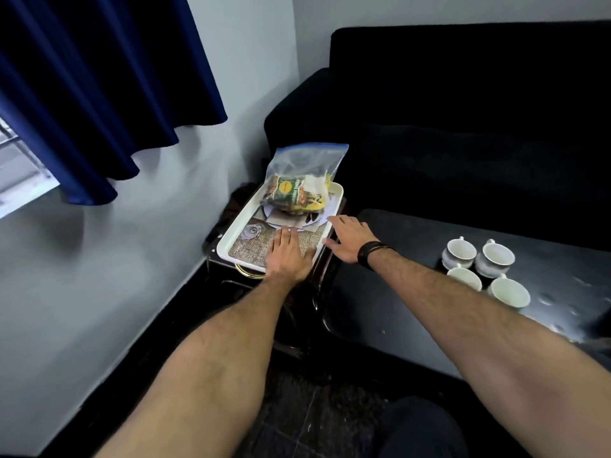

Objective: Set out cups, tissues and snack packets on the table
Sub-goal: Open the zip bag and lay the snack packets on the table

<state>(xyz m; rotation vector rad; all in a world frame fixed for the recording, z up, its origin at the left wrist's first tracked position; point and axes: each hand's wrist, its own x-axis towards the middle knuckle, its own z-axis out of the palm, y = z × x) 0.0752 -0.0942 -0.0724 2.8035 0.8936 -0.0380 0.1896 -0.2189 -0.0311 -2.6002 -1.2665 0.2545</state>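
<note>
Reaching over the white tray [231, 241], both left hand [288, 254] and right hand [347, 238] spread, grasping nothing. Zip bag [305, 173] of snack packets [291, 193] looking light, soft, slippery; pinching near its sealed top probably suiting best.

The tray [231, 241] at the centre looks like smooth white plastic with a slight sheen. Its floor carries a coarse, matt burlap-like weave [251, 254]. At its 12 o'clock end stands a clear, glossy plastic zip bag [297, 160] with a blue seal strip, holding shiny printed snack packets [292, 193]. The four cups [479, 269] at 3 o'clock are white glazed ceramic, smooth and faintly shiny. They sit on a black table [396, 292] with a polished, reflective top. The sofa [463, 110] at 1 o'clock is matt black fabric. The curtain [99, 94] at 10 o'clock is dark blue cloth, softly folded. A braided dark wristband [372, 252] looks like leather or cord.
</note>
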